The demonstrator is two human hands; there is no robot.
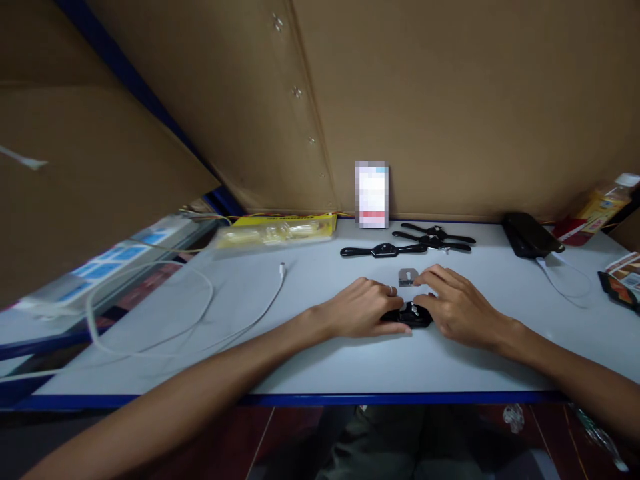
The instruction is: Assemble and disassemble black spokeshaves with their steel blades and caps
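Note:
A black spokeshave (415, 318) with a small silver screw lies on the table under both my hands. My left hand (363, 308) is closed around its left handle, with the thumb along the near side. A flat grey metal spokeshave blade (408, 277) with a slot lies just beyond the tool. My right hand (457, 308) has its index fingertip at the blade's right edge. Its thumb is apart from that finger, close to the spokeshave's screw. The right handle of the tool is hidden under this hand.
More black spokeshaves (384, 251) lie beyond my hands. A phone (373, 195) leans on the back panel. At the left are a plastic-wrapped yellow package (277, 232) and a white cable (213, 293). To the right are a black device (533, 235) and a bottle (607, 203).

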